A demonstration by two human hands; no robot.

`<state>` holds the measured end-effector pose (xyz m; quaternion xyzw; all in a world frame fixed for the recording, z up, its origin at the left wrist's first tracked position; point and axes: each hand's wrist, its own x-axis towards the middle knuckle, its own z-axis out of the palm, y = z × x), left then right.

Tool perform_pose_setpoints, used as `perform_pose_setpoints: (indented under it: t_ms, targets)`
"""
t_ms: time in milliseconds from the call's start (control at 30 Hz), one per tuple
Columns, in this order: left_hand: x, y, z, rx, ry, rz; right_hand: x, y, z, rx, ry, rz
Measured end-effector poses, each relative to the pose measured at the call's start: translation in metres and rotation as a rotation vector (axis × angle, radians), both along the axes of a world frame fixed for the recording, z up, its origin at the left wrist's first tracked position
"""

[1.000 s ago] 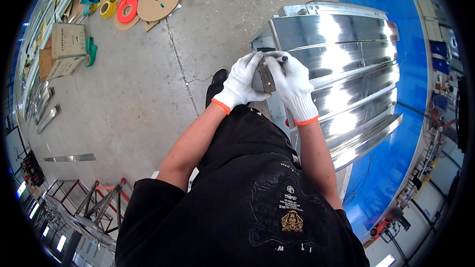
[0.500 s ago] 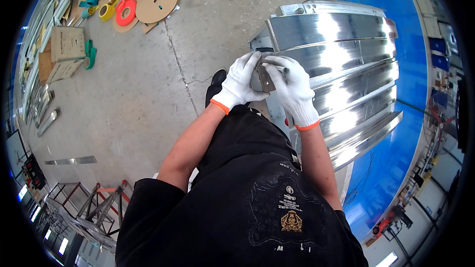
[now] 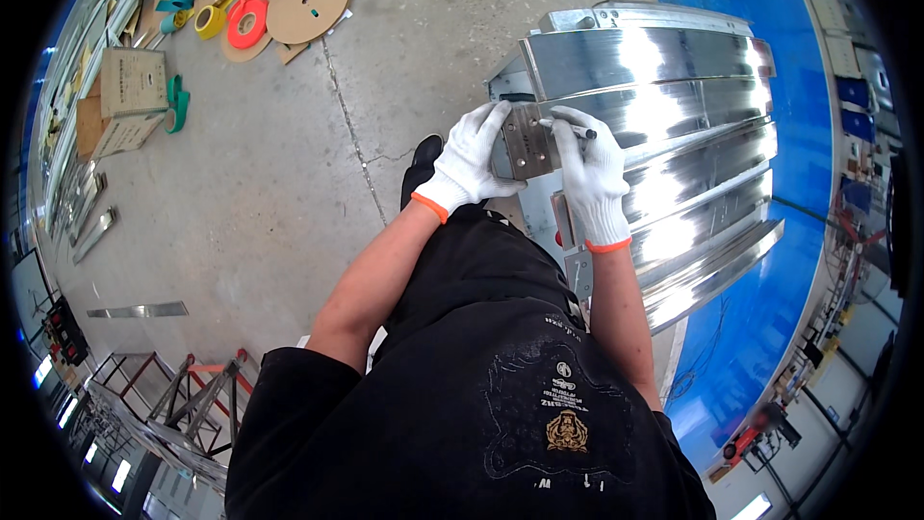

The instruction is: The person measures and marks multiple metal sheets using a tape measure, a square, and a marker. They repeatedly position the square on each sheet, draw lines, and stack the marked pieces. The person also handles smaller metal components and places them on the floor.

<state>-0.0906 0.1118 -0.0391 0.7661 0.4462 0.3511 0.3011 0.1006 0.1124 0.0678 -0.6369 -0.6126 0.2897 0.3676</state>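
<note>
My left hand (image 3: 466, 156), in a white knit glove with an orange cuff, grips the left side of a small dark metal plate (image 3: 527, 144) with several round holes. Its fingertips press at the far edge and its thumb at the near edge. The plate lies on the left end of a shiny metal profile (image 3: 664, 108). Just right of the plate, my gloved right hand (image 3: 597, 178) pinches a slim marker pen (image 3: 584, 133), its light tip pointing left toward the plate's right edge. Whether the tip touches metal I cannot tell.
Several long metal profiles lie side by side on the right, beside a blue floor strip (image 3: 717, 356). At the far left are tape rolls (image 3: 248, 19), a round cardboard disc (image 3: 310, 2) and a cardboard box (image 3: 133, 84). A flat metal strip (image 3: 140, 311) lies on the floor.
My right hand with the marker pen has moved right, off the plate, so more of the plate and its holes shows. My left hand stays almost where it was.
</note>
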Motion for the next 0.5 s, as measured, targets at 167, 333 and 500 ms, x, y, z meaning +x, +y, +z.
perform_pose_setpoints:
  t_ms: [167,333,500]
  targets:
    - [0.0,0.0,-0.001,0.025,-0.014,0.005,-0.008,0.011,0.011,-0.107,-0.013,0.007]
    - [0.0,0.001,-0.002,0.045,-0.025,0.0,-0.007,0.02,0.018,-0.051,-0.29,0.088]
    - [0.0,0.001,-0.005,0.058,-0.022,0.003,-0.008,0.009,0.012,0.125,-0.293,0.094]
